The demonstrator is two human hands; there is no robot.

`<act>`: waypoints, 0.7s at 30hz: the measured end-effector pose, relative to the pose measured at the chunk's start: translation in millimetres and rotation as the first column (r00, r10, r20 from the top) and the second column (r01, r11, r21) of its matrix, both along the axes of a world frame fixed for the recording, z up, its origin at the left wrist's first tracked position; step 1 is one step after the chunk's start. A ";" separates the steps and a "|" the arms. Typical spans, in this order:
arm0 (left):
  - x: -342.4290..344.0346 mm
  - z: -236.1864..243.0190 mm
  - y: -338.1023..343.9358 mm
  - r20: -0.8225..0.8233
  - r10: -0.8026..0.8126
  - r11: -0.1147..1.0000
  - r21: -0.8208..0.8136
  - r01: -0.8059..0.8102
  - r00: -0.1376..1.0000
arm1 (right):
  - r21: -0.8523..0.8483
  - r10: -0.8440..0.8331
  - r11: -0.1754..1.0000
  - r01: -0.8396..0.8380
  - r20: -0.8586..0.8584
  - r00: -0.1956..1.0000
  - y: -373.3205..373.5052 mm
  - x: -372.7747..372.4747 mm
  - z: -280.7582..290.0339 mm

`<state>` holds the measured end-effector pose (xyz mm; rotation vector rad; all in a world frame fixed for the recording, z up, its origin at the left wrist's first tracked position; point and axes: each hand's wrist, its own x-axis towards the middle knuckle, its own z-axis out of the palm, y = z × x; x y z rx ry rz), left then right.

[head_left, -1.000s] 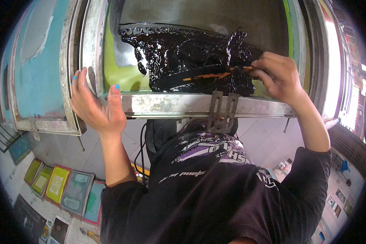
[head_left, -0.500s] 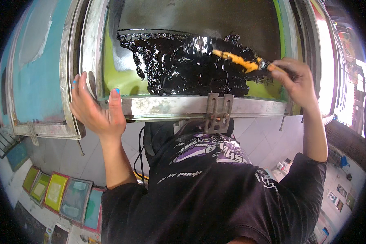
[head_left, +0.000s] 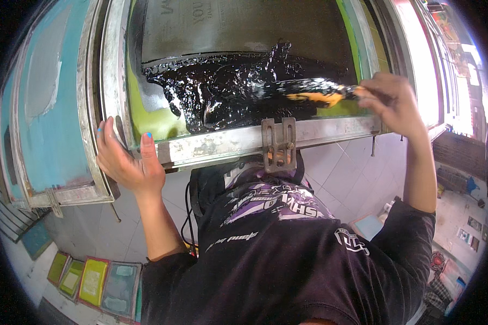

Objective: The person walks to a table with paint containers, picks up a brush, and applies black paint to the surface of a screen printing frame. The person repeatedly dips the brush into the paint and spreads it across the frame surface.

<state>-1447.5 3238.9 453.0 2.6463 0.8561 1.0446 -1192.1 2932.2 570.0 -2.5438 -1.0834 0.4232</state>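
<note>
Black ink [head_left: 214, 89] pools at the screen's [head_left: 244, 30] near side. Orange-and-black tool [head_left: 315, 98] sits over it, blurred, right hand's [head_left: 389, 103] fingers clamped on its end. Left hand [head_left: 131, 165] at frame [head_left: 211, 145] corner, thumb and fingers apart.

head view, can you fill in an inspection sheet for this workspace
surface: framed screen, glossy black paste lying across its nearer part
job's things: yellow-orange tool, blurred, its left end at the paste; slotted metal bracket on the near frame bar
clutter: small items at lower right, too small to tell
left hand: open, at the frame's near left corner; contact unclear
right hand: closed on the tool's right end
cables: black cable hanging left of the person's torso
surroundings: teal framed screen at left, small coloured panels at lower left, tiled floor below
</note>
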 end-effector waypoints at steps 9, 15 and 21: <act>0.7 2.3 -3.5 -0.042 0.048 0.999 0.007 -0.048 0.998 | 0.089 0.036 0.995 -0.052 0.169 0.985 -9.3 -4.0 10.7; 2.5 6.3 -7.2 -0.018 0.030 1.000 0.003 -0.030 0.999 | -0.054 -0.061 0.996 0.068 0.122 0.991 -38.0 7.4 34.1; 2.3 5.8 -4.8 0.005 -0.009 1.000 -0.022 0.009 1.000 | 0.016 -0.105 0.994 0.107 -0.116 0.988 3.4 -4.3 -14.1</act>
